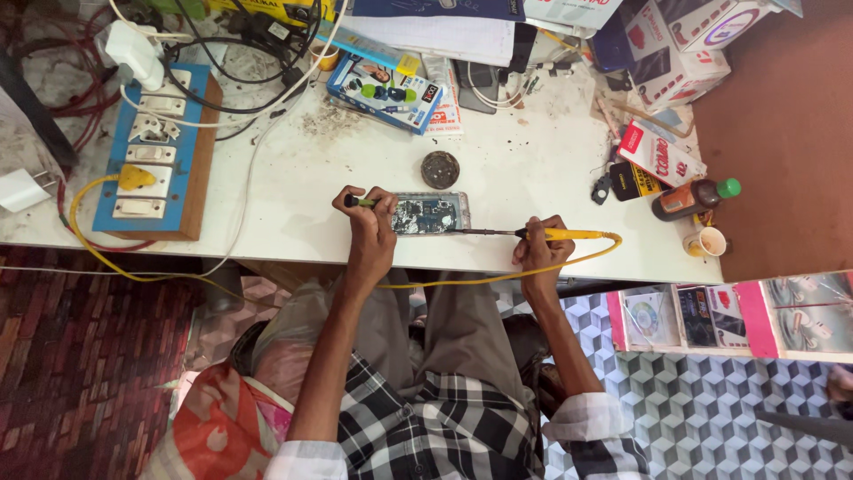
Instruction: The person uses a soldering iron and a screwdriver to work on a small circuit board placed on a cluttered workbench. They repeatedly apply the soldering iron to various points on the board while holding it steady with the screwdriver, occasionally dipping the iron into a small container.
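The opened phone [430, 213] lies flat near the white table's [533, 178] front edge, between my hands: left hand [370, 229] touching its left end, fingers closed on a small tool [359, 202]; right hand [536, 252] gripping the yellow soldering iron [533, 234], tip at its right end.

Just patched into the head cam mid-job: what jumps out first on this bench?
At the front edge of the white table lies an opened phone, circuit board showing. The right hand holds a yellow soldering iron, tip reaching toward the phone, while the left hand grips a small green-tipped tool at its other end. At far left sits a blue switch board tangled with cables.
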